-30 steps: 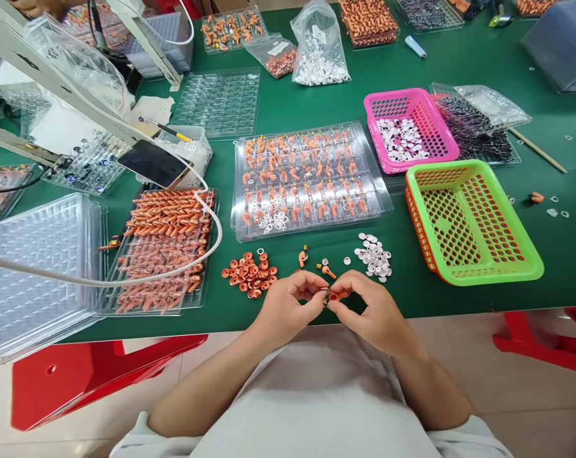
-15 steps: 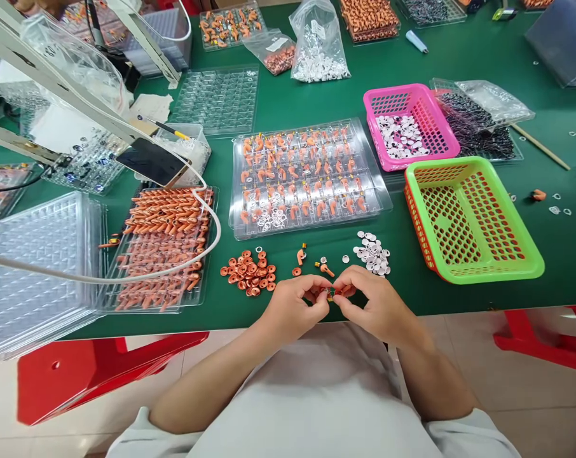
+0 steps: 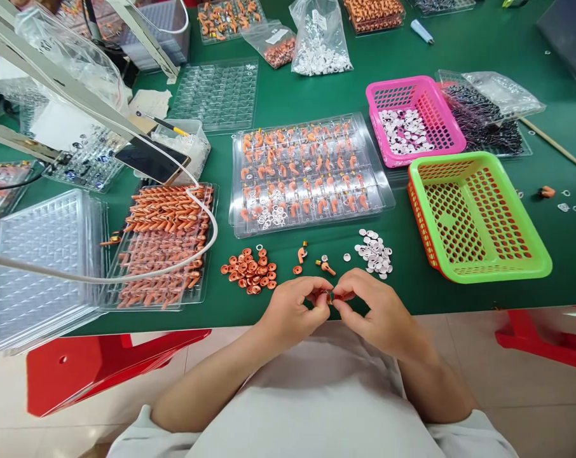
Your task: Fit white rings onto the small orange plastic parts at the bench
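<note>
Close together at the table's front edge, my left hand (image 3: 295, 305) and my right hand (image 3: 371, 305) pinch a small orange part (image 3: 330, 299) between their fingertips. Fingers cover most of that part, so its exact shape is hidden. Just beyond the hands lie two orange curved pieces with yellow ends, one upright piece (image 3: 302, 252) and one slanted piece (image 3: 327, 267). A single orange cap (image 3: 297, 270) is beside them. To the left is a pile of orange round caps (image 3: 250, 271); to the right, a pile of white discs (image 3: 376, 254).
A clear tray (image 3: 311, 219) of orange pieces stands ahead. Right of it are a pink basket (image 3: 459, 143) with white discs and a green basket (image 3: 540, 267). A tray of orange tubes (image 3: 166, 248), stacked clear trays (image 3: 35, 254) and a white cable (image 3: 214, 235) occupy the left.
My hands stay together at the table edge, with the fingers shifting slightly around the small part. The camera view has moved a little; the things on the table lie as before.
</note>
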Available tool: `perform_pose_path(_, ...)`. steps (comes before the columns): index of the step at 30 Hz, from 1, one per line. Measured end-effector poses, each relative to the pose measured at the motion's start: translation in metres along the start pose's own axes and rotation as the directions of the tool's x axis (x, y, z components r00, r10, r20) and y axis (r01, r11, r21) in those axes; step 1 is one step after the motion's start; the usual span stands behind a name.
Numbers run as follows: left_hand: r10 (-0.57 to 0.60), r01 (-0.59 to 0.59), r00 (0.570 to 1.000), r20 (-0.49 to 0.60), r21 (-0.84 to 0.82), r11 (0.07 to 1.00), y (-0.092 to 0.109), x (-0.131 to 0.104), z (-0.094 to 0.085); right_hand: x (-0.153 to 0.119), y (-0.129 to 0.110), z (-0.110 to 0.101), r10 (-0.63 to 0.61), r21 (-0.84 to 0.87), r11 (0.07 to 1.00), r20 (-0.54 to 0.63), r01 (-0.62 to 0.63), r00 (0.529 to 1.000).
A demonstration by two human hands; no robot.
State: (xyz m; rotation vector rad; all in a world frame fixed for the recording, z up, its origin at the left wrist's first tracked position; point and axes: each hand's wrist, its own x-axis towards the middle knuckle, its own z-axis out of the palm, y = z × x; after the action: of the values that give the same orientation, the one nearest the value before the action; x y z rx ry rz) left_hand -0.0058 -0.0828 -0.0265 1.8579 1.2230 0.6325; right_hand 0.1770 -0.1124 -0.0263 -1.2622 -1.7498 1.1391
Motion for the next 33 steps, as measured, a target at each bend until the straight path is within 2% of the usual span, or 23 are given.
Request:
perform_pose_path(4, -0.184, 0.207, 0.975, 0.127, -0.211, 0.955, -0.001, 0.003, -0.004, 0.002, 0.002, 0.006, 0.05, 0.023, 0.999, -0.028, -0.05, 0.998)
perform_pose_path(8, -0.243, 0.363, 0.922, 0.302, -0.457, 0.812, -0.002, 0.006, -0.01, 0.004, 0.004, 0.006, 0.071, 0.06, 0.996, -0.063, -0.067, 0.996)
perform_pose_path(11, -0.211, 0.386, 0.909, 0.359, -0.534, 0.752, -0.005, 0.004, -0.012, 0.004, 0.004, 0.005, 0.084, 0.072, 0.994, -0.078, -0.079, 0.993)
perform_pose_path(15, -0.193, 0.355, 0.919, 0.343, -0.511, 0.783, -0.009, 0.002, -0.01, 0.003, 0.005, 0.004, 0.09, 0.067, 0.994, -0.073, -0.085, 0.993)
perform_pose_path(20, -0.161, 0.271, 0.949, 0.272, -0.441, 0.856, -0.008, 0.001, -0.009, 0.003, 0.004, 0.004, 0.09, 0.075, 0.994, -0.071, -0.084, 0.993)
perform_pose_path(24, -0.09, 0.176, 0.971, 0.223, -0.403, 0.898, -0.007, 0.0, -0.01, 0.004, 0.004, 0.004, 0.13, 0.143, 0.982, -0.04, -0.123, 0.991)
perform_pose_path(26, -0.012, 0.069, 0.983, 0.183, -0.309, 0.948, -0.008, -0.001, -0.01, 0.004, 0.005, 0.004, 0.175, 0.173, 0.97, -0.009, -0.171, 0.985)
perform_pose_path(28, 0.114, -0.09, 0.985, 0.132, -0.178, 0.98, -0.009, -0.002, -0.009, 0.004, 0.005, 0.003, 0.212, 0.184, 0.96, 0.016, -0.211, 0.977)
perform_pose_path(31, 0.315, -0.316, 0.947, 0.067, 0.003, 0.949, -0.011, -0.002, -0.007, 0.004, 0.006, 0.0, 0.235, 0.194, 0.951, 0.049, -0.24, 0.971)
perform_pose_path(33, 0.414, -0.416, 0.909, 0.046, 0.087, 0.905, -0.012, -0.002, -0.005, 0.004, 0.006, -0.002, 0.247, 0.2, 0.945, 0.076, -0.257, 0.966)
